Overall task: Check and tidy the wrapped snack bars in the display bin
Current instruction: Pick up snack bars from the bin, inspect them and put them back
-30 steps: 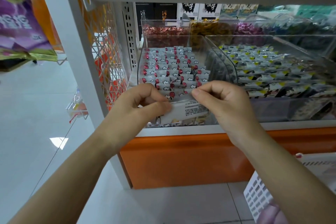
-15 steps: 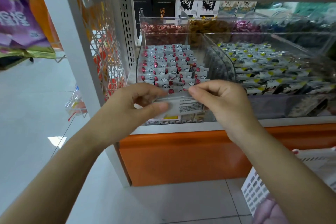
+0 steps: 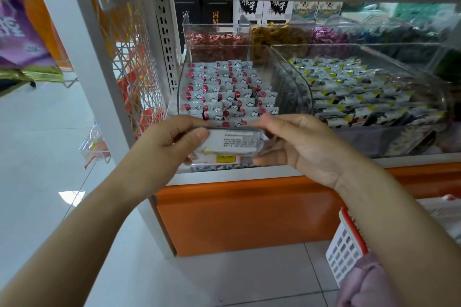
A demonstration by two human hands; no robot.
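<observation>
A clear display bin [image 3: 287,75] on the lower shelf holds rows of grey-and-red wrapped snack bars [image 3: 224,92]. In front of the bin's front edge I hold one wrapped snack bar [image 3: 234,143], white printed back facing me. My left hand [image 3: 162,152] pinches its left end between thumb and fingers. My right hand [image 3: 301,144] pinches its right end, fingers curled over the top.
A second clear bin [image 3: 424,57] to the right holds black-and-yellow wrapped bars. Bins of foil candies [image 3: 217,40] stand behind. The white shelf upright [image 3: 82,57] rises at left, an orange base panel [image 3: 249,212] runs below, and a white-and-red basket [image 3: 346,247] stands on the floor at right.
Both hands have kept their hold on the same bar and lowered it slightly in front of the bin. The right hand has turned, showing more of its palm side.
</observation>
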